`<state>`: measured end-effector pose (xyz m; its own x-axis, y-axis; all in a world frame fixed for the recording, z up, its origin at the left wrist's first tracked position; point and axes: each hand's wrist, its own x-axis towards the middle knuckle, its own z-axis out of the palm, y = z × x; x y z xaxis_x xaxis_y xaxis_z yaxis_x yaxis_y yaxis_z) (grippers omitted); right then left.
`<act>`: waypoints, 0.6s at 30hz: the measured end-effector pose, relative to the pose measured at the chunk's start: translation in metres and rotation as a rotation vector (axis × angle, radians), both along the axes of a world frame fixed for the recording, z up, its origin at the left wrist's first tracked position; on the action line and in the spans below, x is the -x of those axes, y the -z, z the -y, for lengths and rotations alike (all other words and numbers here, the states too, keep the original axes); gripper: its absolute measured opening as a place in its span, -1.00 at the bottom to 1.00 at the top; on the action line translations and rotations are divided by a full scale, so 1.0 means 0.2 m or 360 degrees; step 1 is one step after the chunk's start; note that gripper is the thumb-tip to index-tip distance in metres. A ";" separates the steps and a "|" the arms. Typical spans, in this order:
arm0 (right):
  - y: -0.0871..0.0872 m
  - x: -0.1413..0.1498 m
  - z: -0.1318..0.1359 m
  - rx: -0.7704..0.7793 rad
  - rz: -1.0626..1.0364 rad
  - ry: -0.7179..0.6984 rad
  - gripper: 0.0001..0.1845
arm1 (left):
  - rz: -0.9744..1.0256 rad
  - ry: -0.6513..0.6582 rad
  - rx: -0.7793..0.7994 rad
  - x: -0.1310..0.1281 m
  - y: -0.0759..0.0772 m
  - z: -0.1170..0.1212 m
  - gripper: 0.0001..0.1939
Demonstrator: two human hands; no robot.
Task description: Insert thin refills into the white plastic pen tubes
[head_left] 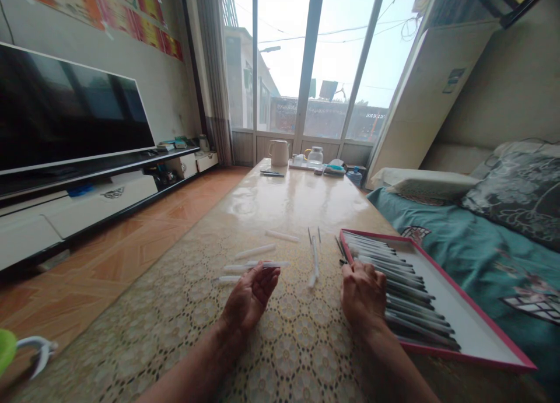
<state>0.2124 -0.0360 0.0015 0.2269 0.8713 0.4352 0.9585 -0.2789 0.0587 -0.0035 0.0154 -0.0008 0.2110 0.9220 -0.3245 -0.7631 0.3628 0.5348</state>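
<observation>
My left hand (251, 295) is closed with the palm turned up, a frosted white pen barrel (277, 264) between thumb and fingers. Loose white tubes of the same look lie around it, one (256, 251) just beyond the hand and another (282, 236) farther off. My right hand (363, 289) is curled shut at the left edge of a pink-rimmed box (475, 309); its fingertips are hidden, so what they grip cannot be made out. Small dark pieces lie by its thumb. Rows of pens (411, 286) with dark ends fill the box's left part.
Between the hands a white tube (314, 266) lies near thin dark sticks (319, 235). A patterned cover lies over the table (289, 344). At the far end stand a beige jug (279, 153), a glass pot (315, 155) and a tissue pack (335, 167). A sofa (441, 228) flanks the right side.
</observation>
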 end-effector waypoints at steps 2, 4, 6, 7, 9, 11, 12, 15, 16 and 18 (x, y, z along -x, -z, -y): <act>0.00 0.01 -0.01 0.0063 0.0058 0.0053 -0.81 | -0.0022 -0.0022 0.0008 0.00 0.00 0.00 -0.88; 0.00 0.02 -0.02 0.0106 0.0086 0.0077 -0.81 | -0.0052 -0.0042 0.0012 0.01 0.00 0.00 -0.88; 0.00 0.02 -0.03 0.0139 0.0104 0.0088 -0.79 | -0.0082 -0.0052 0.0012 0.01 0.00 -0.01 -0.89; 0.01 0.02 -0.03 0.0154 0.0109 0.0091 -0.79 | -0.0096 -0.0051 0.0009 0.01 0.00 -0.01 -0.89; 0.02 0.01 -0.04 0.0184 0.0113 0.0069 -0.78 | -0.0132 -0.0040 -0.0006 0.02 0.01 -0.01 -0.90; 0.03 0.01 -0.04 0.0205 0.0117 0.0036 -0.79 | -0.0181 -0.0014 -0.0045 0.01 0.01 0.00 -0.91; 0.04 0.00 -0.04 0.0208 0.0124 0.0020 -0.78 | -0.0207 0.0003 -0.0073 0.01 0.01 0.00 -0.92; 0.06 0.00 -0.04 0.0217 0.0170 -0.0032 -0.77 | -0.0290 0.0059 -0.0136 0.00 0.02 0.02 -0.95; 0.07 0.01 -0.04 0.0221 0.0183 -0.0048 -0.77 | -0.0311 0.0081 -0.0149 -0.01 0.02 0.02 -0.96; 0.07 0.02 -0.03 0.0228 0.0194 -0.0069 -0.77 | -0.0340 0.0122 -0.0171 -0.01 0.02 0.03 -0.98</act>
